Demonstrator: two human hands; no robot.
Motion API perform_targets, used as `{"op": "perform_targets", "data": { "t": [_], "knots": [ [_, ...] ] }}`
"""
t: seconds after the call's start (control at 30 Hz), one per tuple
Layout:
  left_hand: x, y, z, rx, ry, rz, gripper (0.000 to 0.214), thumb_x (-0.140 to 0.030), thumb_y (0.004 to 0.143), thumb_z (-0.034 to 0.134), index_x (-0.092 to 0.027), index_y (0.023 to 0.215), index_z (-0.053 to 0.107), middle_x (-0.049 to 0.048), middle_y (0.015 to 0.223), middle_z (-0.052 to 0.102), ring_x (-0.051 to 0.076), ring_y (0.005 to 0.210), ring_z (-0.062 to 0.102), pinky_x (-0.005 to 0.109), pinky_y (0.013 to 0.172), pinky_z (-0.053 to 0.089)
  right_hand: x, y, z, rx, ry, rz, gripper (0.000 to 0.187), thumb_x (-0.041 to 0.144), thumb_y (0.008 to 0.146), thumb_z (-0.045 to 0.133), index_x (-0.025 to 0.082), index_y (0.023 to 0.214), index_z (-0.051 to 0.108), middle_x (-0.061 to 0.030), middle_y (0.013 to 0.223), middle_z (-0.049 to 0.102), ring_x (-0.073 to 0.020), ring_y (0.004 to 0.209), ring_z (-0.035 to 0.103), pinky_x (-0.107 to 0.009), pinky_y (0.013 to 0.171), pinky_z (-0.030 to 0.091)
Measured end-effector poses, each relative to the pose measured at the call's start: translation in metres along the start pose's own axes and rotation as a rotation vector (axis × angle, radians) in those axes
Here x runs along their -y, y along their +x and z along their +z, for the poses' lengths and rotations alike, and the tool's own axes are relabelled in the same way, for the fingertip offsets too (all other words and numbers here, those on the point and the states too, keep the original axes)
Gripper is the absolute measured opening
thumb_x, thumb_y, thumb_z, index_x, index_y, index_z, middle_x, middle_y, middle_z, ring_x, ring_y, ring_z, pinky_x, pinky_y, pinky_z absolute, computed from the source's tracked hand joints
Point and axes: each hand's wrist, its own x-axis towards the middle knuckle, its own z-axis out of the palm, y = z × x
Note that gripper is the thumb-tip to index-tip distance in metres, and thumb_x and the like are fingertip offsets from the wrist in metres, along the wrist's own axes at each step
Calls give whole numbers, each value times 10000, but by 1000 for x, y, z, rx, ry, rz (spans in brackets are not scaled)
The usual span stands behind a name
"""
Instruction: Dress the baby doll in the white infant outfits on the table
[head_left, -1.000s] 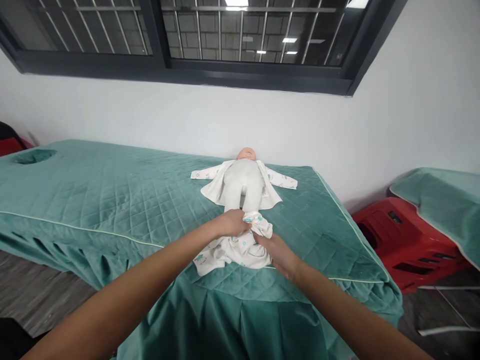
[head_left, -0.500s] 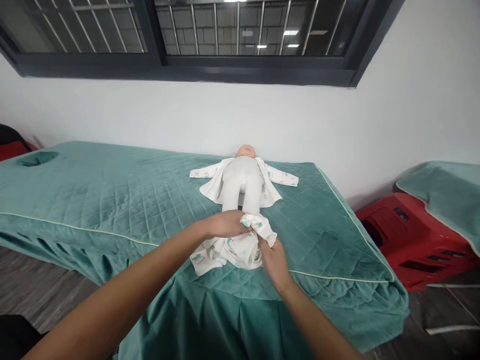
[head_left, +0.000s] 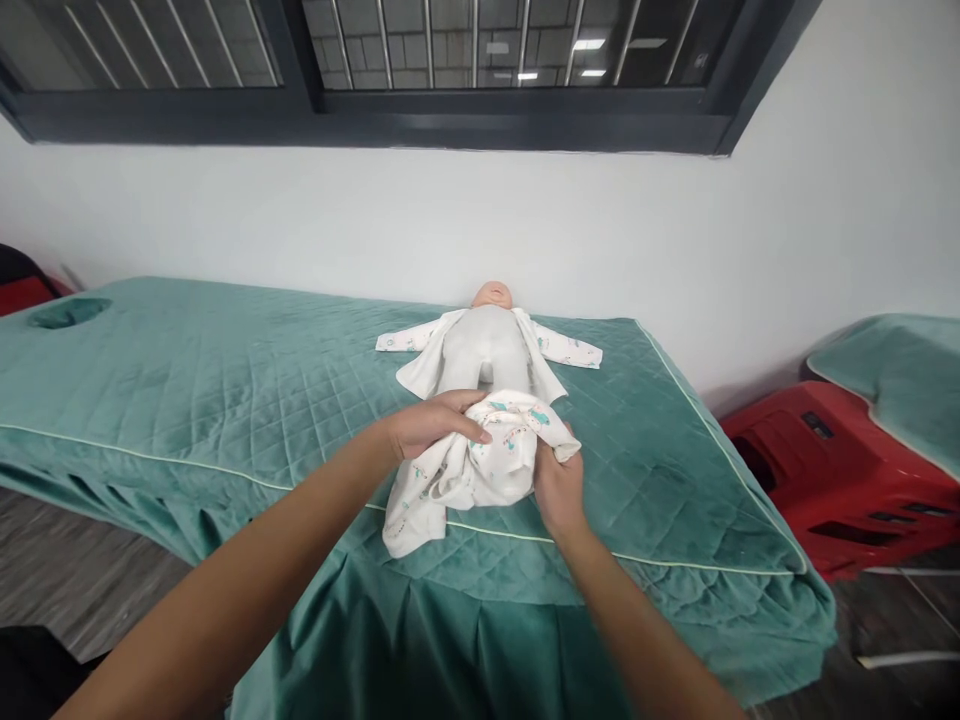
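Observation:
A baby doll (head_left: 486,342) lies on its back on the green quilted bed (head_left: 225,390), head toward the wall, with an open white printed jacket (head_left: 559,347) spread under its arms. A pair of white printed baby trousers (head_left: 457,470) is bunched over the doll's legs, which are hidden. My left hand (head_left: 427,420) grips the upper left edge of the trousers. On the right side, my right hand (head_left: 559,480) grips the same cloth. Both hands are closed on the fabric.
A white wall (head_left: 480,230) with a dark barred window (head_left: 420,70) stands behind the bed. A red plastic object (head_left: 825,470) sits on the floor at the right, beside a second green-covered bed (head_left: 892,375). The bed has a face hole (head_left: 67,312) at far left.
Both hands have moved away from me along the doll's legs, carrying the trousers with them. The cloth now covers the legs that showed before.

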Motion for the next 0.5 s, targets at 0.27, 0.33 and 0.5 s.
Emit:
{"op": "perform_targets", "data": {
  "t": [0.27, 0.33, 0.5],
  "knots": [
    [-20, 22, -3, -179, 63, 90, 563, -89, 645, 753, -171, 1194, 660, 69, 1032, 738, 222, 889, 703, 303, 756, 536, -5, 29, -3, 99, -77, -10, 363, 440, 871, 603, 185, 1112, 696, -79, 1131, 739, -247, 1059, 646, -365, 975, 472],
    [-21, 27, -8, -206, 38, 111, 558, -83, 641, 748, -166, 1185, 662, 71, 1030, 736, 211, 875, 700, 292, 746, 535, -7, 36, -3, 106, -87, -1, 385, 441, 872, 601, 176, 1132, 700, -88, 1187, 726, -258, 1098, 642, -378, 1002, 462],
    [-16, 31, -15, -103, -64, 93, 566, -173, 675, 791, -153, 1220, 638, 124, 1092, 723, 244, 917, 700, 350, 816, 539, -16, 49, -3, 130, -57, 52, 401, 450, 857, 622, 185, 1145, 708, -82, 1243, 711, -267, 1177, 627, -396, 1049, 447]
  ]
}}
